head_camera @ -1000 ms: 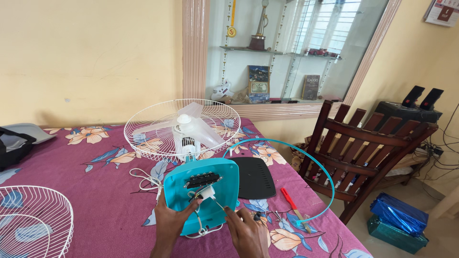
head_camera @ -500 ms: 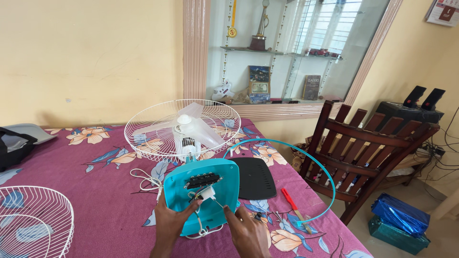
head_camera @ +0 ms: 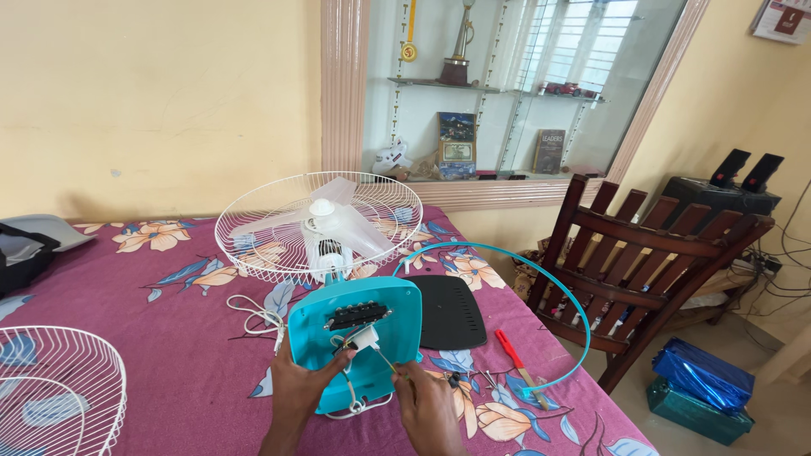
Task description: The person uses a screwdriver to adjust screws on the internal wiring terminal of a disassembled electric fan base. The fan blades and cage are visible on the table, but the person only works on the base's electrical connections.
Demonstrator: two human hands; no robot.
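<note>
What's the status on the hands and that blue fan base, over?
Left hand grips the turquoise fan base at its lower edge. Right hand holds a thin tool at the wiring. Loose screws and red screwdriver lie close right.

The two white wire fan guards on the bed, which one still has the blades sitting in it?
The far wire guard, behind the turquoise fan base, holds the pale blades. The near-left guard at the picture's edge shows only bedspread through its wires.

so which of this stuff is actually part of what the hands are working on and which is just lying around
In hand: left hand on the teal fan base; right hand by its wires; fan head with rear grille; red screwdriver; black cover plate.

Lying about: wooden chair; black bag; blue box.
</note>
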